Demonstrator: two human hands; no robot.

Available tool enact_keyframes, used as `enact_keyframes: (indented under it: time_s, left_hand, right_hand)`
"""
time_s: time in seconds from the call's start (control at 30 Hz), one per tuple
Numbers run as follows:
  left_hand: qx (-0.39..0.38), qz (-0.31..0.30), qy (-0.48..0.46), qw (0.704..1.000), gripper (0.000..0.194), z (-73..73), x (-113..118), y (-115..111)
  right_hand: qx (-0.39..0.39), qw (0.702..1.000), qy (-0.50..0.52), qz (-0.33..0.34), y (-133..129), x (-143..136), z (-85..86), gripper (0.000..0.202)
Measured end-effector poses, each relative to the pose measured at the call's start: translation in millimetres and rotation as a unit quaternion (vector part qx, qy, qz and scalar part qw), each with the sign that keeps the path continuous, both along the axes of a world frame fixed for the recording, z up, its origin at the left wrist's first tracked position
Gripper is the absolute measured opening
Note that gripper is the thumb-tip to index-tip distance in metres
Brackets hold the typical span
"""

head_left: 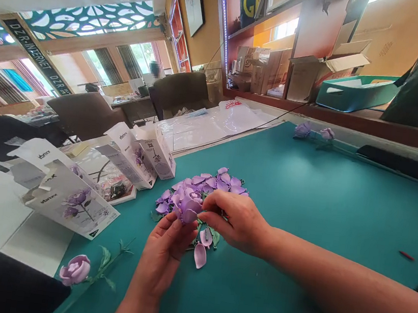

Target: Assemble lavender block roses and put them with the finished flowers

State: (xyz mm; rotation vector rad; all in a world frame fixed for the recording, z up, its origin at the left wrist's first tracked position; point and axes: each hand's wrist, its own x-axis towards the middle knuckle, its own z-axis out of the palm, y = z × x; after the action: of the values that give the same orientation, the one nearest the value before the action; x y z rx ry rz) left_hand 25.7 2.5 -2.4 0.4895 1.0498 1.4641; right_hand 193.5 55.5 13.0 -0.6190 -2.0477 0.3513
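Observation:
A purple artificial rose [189,206] is held up over the green table mat by my left hand [166,251], its fingers closed around the base of the bloom. My right hand [236,223] comes in from the right, thumb and forefinger pinched at the edge of an outer petal. Behind the bloom lies a heap of loose purple petals [224,181], partly hidden by the flower and my hands. Below my fingers rest a pale pink petal [199,256] and some green leaf pieces [215,237].
A finished-looking rose with a green stem [76,269] lies at front left. Several opened white boxes [71,205] stand at left. Two more flowers [303,130] and a black tray-like object [396,163] sit at the far edge. A small red stick [406,256] lies right.

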Motion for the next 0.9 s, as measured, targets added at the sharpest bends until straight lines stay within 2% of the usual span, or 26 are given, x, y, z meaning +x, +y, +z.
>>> enact_keyframes:
  time_s: [0.3, 0.43, 0.9]
  left_hand:
    - [0.000, -0.011, 0.005, 1.000, 0.036, 2.8, 1.2, -1.0]
    - [-0.001, 0.003, 0.013, 1.000, 0.040, 1.1, -0.8, -1.5]
    - [-0.008, 0.006, -0.001, 1.000, 0.038, 0.7, -0.3, -1.6]
  right_hand:
    - [-0.126, 0.992, 0.010, -0.005, 0.8, 0.7, 8.4, 0.006]
    - [-0.148, 0.989, -0.001, -0.004, 1.0, 0.9, 11.5, 0.005]
    - [-0.015, 0.999, -0.045, -0.026, -4.2, 6.5, 13.4, 0.015]
